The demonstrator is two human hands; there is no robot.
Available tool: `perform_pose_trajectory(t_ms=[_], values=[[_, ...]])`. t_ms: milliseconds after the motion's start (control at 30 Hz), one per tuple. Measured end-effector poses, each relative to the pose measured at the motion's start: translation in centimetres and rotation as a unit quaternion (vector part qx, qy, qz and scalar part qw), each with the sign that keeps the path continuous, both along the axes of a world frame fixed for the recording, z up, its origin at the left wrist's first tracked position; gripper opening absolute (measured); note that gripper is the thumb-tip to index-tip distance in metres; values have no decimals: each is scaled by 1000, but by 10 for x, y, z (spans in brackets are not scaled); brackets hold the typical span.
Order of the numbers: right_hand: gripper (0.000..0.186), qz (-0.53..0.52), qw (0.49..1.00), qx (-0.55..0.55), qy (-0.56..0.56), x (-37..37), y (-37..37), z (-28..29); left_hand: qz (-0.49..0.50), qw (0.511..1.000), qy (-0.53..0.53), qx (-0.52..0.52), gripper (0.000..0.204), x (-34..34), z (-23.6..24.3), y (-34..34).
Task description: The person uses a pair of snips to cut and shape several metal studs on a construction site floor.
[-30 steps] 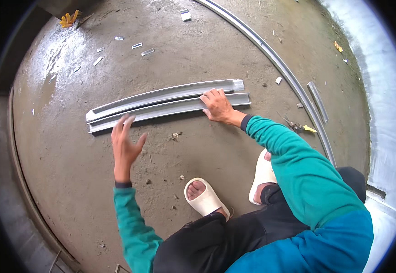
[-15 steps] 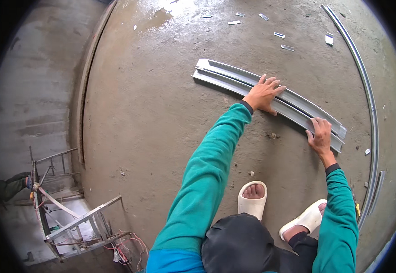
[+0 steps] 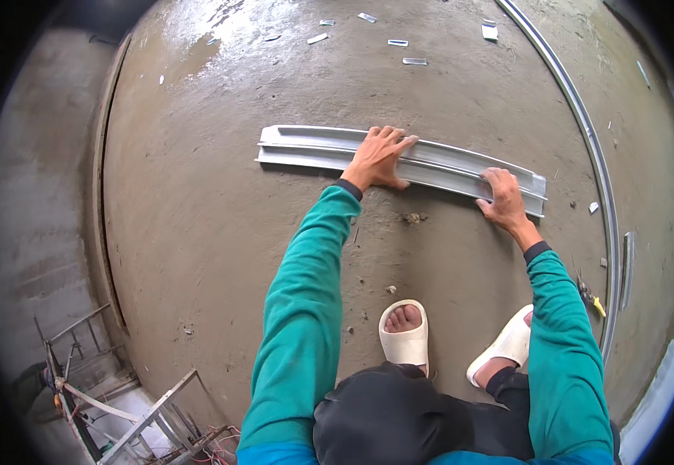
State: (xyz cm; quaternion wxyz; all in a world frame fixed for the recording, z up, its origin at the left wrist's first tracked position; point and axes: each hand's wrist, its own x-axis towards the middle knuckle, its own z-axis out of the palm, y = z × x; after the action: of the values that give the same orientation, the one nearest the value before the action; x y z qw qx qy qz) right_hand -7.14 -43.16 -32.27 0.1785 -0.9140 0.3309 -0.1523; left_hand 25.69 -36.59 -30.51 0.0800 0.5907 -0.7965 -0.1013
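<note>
Two pale metal channels lie side by side on the rough concrete floor, running from about 11 o'clock to nearly 3 o'clock of your view. Their long edges look to be touching, though your hands cover part of the seam.

Your left hand, toward 1 o'clock, grasps across the pair: fingertips over the far edge, thumb down at the near side. Your right hand, between 2 and 3 o'clock, is bent over them close to that end, thumb by the near edge; how hard either one presses, you cannot tell from here.

The thin folded walls suggest light pieces, stiff along their length but easy to dent or twist at the lips. Bare metal may slip under damp fingers, and the cut ends are probably sharp. The best hold is likely a wide one around the outer walls, well in from the ends, as your left hand has it.

A longer channel curves from 1 to 4 o'clock; a yellow-handled tool lies just beside it, between 3 and 4 o'clock.
</note>
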Motion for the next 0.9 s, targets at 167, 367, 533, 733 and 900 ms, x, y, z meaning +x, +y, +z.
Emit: perform_pose_trajectory(t_ms=[167, 367, 533, 733, 900], values=[[62, 58, 997, 51, -15, 14, 24, 2, 48, 999, -22, 1, 100, 5, 2, 59], [61, 97, 993, 61, -11, -24, 15, 5, 92, 995, 44, -14, 99, -41, 0, 87], [61, 148, 988, 23, 26, 13, 28, -14, 180, 982, 60, -15, 94, -14, -21, 136], [26, 321, 906, -30, 275, -139, 19, 105, 147, 987, 63, 1, 106, -77, 20, 102], [20, 230, 876, 130, 403, -219, 35, 192, 73, 997, 5, -3, 78, -55, 82, 82]])
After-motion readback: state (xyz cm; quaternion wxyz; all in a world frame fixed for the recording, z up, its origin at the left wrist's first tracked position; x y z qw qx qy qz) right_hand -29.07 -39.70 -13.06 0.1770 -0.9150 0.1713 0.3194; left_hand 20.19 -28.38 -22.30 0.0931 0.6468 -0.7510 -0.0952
